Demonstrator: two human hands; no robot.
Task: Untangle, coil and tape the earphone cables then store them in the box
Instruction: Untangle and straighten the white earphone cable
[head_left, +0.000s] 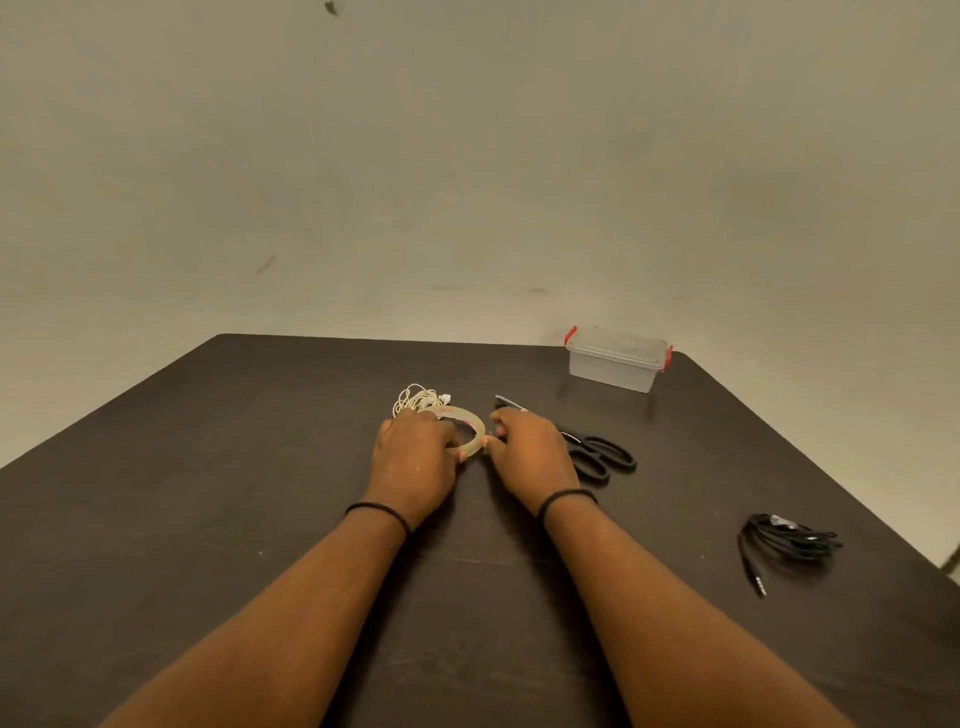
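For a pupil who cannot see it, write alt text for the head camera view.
Both hands work a clear tape roll on a dark table: the left hand grips it, the right hand picks at its edge. White earphones, black scissors, coiled black earphones and a closed box lie around.

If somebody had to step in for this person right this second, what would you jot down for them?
Hands: left hand holds the tape roll on the table; right hand pinches at the roll's edge, apparently picking at the tape end.
Things: white earphones in a loose bundle behind the roll; black earphones coiled at the right; scissors beside the right hand; box at the far right, lid on.
Done: black cable looks coiled; tape on it cannot be confirmed.
Left: tape the white bundle, open the box, store both.
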